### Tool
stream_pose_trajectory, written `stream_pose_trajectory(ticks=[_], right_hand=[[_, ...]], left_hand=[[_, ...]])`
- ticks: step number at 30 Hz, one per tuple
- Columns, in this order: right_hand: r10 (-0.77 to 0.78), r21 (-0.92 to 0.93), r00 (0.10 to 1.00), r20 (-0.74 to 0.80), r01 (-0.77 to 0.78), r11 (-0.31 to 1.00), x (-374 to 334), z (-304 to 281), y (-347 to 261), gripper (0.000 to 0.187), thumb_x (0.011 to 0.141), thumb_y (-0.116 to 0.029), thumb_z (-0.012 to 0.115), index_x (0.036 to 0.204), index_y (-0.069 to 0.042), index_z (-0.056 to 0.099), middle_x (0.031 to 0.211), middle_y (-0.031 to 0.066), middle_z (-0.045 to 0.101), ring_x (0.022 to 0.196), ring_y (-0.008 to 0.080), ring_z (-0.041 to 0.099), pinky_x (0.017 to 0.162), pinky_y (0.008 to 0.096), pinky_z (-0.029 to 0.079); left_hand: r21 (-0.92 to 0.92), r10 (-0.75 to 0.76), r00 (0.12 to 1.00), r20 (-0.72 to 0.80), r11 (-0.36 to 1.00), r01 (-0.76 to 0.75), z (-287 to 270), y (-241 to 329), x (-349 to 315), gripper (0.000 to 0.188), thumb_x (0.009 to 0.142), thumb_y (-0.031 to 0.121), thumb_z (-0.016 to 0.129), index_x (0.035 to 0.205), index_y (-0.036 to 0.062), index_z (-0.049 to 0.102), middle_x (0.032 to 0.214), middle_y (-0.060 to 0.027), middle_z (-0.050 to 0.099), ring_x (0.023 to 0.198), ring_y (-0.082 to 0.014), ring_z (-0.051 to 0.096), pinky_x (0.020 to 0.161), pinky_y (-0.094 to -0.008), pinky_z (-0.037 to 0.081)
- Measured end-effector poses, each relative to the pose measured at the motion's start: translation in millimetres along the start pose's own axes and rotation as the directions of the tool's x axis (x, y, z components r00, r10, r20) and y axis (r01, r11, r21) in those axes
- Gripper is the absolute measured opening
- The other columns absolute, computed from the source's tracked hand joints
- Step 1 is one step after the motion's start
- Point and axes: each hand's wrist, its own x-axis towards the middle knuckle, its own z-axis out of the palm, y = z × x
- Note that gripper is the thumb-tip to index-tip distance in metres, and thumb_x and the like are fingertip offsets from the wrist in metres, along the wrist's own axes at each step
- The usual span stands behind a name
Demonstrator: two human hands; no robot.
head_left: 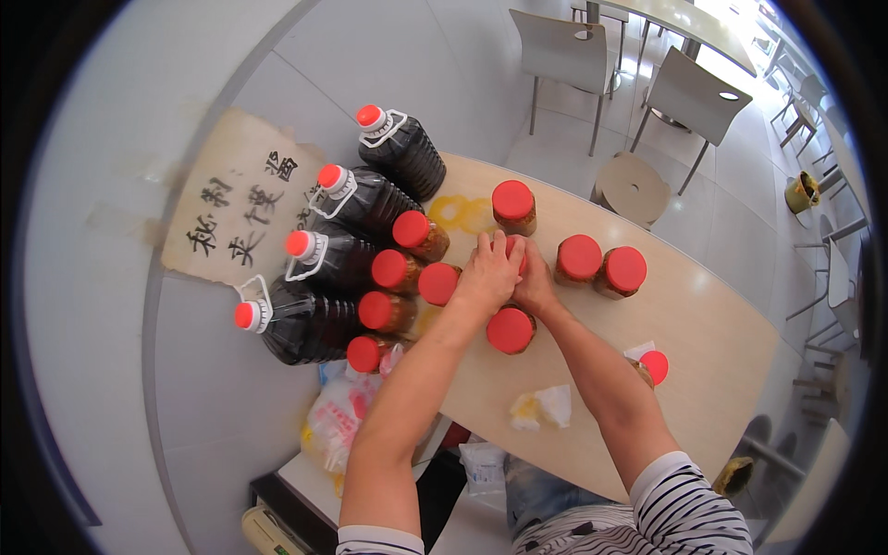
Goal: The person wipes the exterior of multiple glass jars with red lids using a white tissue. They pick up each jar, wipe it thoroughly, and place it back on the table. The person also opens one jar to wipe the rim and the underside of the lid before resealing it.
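Both my hands meet over the table around one glass jar with a red lid [521, 263], most of which they hide. My left hand [488, 271] lies over the lid with its fingers curled on it. Lower down, my right hand [534, 282] wraps the jar's right side. Behind them is another red-lidded jar [514, 205] with brown contents, and in front stands a similar jar [511, 330]. A further jar [439, 283] is close to my left wrist. Two jars, a left one [579, 258] and a right one [622, 271], stand together right of my right hand.
Large bottles of dark liquid [314, 319] with red caps line the wall side, beside several more jars [395, 270]. Crumpled stained tissue [542, 407] and a tilted red-lidded jar [653, 367] are on the wooden table [703, 342]. Yellow spills [460, 213] mark its far left. Chairs [692, 97] stand beyond.
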Motion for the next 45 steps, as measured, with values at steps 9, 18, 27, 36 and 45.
stream_pose_trajectory(ticks=[9,18,27,36,45], right_hand=[[-0.042,-0.009,0.999,0.018,0.042,0.999,3.3,-4.7,-0.3,0.066,0.075,-0.020,0.082,0.131,-0.007,0.048,0.124,0.0152,0.060,0.116,0.0296,0.060,0.098,0.0397,0.048],[0.018,-0.005,0.997,0.081,-0.018,1.000,3.5,-8.0,-18.6,0.075,0.066,-0.018,0.088,0.130,-0.006,0.050,0.126,0.0154,0.058,0.118,0.0311,0.058,0.101,0.0391,0.047],[0.090,-0.258,0.996,-0.026,-0.094,0.962,-11.6,-16.9,-21.5,0.105,0.063,-0.010,0.089,0.150,-0.003,0.031,0.140,0.0162,0.049,0.134,0.0326,0.047,0.113,0.0399,0.040],[-0.085,-0.428,0.993,-0.086,0.040,0.903,-63.5,-14.8,-100.4,0.059,0.077,0.005,0.066,0.133,0.002,0.047,0.124,0.0174,0.055,0.122,0.0329,0.053,0.110,0.0416,0.042],[0.222,-0.198,0.967,-0.123,-0.243,0.949,-63.3,107.1,-77.9,0.088,0.068,0.005,0.072,0.145,0.003,0.031,0.146,0.0240,0.033,0.133,0.0418,0.041,0.114,0.0452,0.035]], left_hand=[[-0.043,-0.129,0.987,-0.098,0.991,0.125,11.1,10.2,7.8,0.059,0.084,0.026,0.075,0.131,-0.0001,0.049,0.125,-0.0249,0.047,0.112,-0.0433,0.047,0.086,-0.0479,0.054],[-0.031,-0.553,0.815,0.174,0.824,0.566,-15.4,22.8,40.4,0.075,0.082,0.053,0.072,0.130,-0.0011,0.051,0.103,-0.0161,0.067,0.086,-0.0390,0.068,0.077,-0.0390,0.058],[0.126,-0.547,0.820,0.167,0.837,0.533,-43.2,-112.9,0.9,0.047,0.087,0.006,0.061,0.132,0.0191,0.056,0.143,-0.0107,0.044,0.116,-0.0444,0.053,0.097,-0.0531,0.049],[0.056,-0.602,0.789,0.124,0.798,0.600,-45.7,-105.8,-8.7,0.058,0.084,0.013,0.071,0.139,0.0186,0.052,0.153,-0.0112,0.037,0.123,-0.0454,0.050,0.101,-0.0518,0.047],[-0.100,-0.161,0.950,0.266,0.976,0.194,-46.8,-69.9,-66.2,0.075,0.065,0.000,0.082,0.134,0.0139,0.056,0.135,-0.0106,0.050,0.116,-0.0368,0.051,0.100,-0.0440,0.048]])
